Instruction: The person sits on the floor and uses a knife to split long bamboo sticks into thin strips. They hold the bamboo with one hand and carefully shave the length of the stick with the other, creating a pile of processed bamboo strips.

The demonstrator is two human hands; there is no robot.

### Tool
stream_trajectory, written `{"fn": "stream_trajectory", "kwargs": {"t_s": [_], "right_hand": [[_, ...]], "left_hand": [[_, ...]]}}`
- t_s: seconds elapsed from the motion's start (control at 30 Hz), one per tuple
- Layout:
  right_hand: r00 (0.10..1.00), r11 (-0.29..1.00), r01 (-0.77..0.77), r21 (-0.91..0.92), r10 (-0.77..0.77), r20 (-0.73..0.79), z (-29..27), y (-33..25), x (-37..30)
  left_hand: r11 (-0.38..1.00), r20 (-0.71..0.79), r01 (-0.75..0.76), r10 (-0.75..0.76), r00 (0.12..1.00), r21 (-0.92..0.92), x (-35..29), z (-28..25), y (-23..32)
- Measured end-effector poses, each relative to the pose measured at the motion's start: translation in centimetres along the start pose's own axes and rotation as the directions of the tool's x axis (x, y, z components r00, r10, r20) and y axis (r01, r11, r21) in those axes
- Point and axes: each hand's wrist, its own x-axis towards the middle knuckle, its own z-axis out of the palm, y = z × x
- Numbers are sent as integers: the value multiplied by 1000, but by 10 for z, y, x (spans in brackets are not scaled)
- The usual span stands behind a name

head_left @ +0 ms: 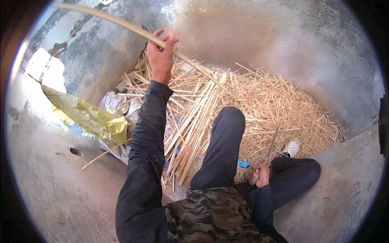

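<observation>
Raised at arm's length, my left hand (161, 56) is closed around a long, pale strip (109, 18) that looks like split bamboo. One end of the strip reaches the upper left; the other slopes down over the pile of strips. Low by my bent right leg, my right hand (262, 175) grips the wooden handle of a knife (273, 142). The long thin blade points up and away, over the shavings. A bundle of pale strips (194, 121) lies under my left arm, beside my left knee.
A broad heap of curled shavings (279, 97) covers the floor ahead and right. A small blue object (243, 164) lies between my legs. At left are a yellowish sack (97, 119) and whitish plastic (113, 103). Grey, stained walls (251, 32) rise behind.
</observation>
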Motion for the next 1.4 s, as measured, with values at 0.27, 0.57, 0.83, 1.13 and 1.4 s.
{"fn": "stream_trajectory", "kwargs": {"t_s": [0.27,0.57,0.83,1.13,1.4], "right_hand": [[997,996,-24,81,18,74,-1,0,-3],[993,994,-48,95,37,116,8,-8,-15],[998,981,10,-191,2,62,25,-22,-35],[968,867,180,-464,-72,241,81,-15,-42],[944,927,41,-372,86,318,123,6,26]], "left_hand": [[969,35,25,-17,999,-245,4,64,39],[926,150,197,-156,976,-321,-22,94,-1],[955,61,185,-175,983,-231,-16,92,-9],[991,-167,85,-102,981,-103,-29,65,-32],[946,-49,210,-229,972,-248,-27,55,-57]]}}
